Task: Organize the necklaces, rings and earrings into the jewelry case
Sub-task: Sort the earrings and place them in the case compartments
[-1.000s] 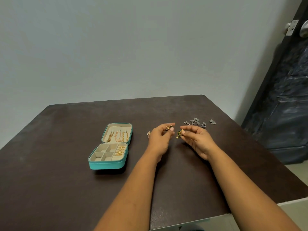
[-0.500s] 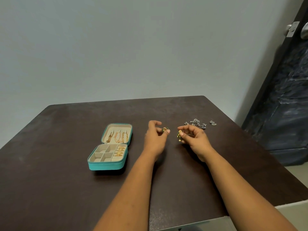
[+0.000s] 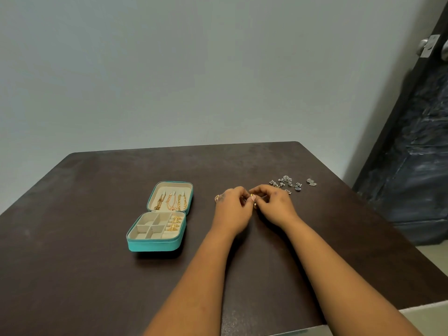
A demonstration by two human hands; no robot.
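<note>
Dark table, left hand and right hand fingertips meeting, both grips pinching small gold earring

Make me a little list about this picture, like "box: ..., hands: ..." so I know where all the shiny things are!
box: teal jewelry case, open, on the dark table
lid: gold chains hang inside
tray: gold rings in the right-hand slots; other compartments look empty
left hand: fingers curled on a small gold piece
right hand: pinching the same piece
loose: silver earrings beyond the right hand; one gold ring beside the left hand
</note>
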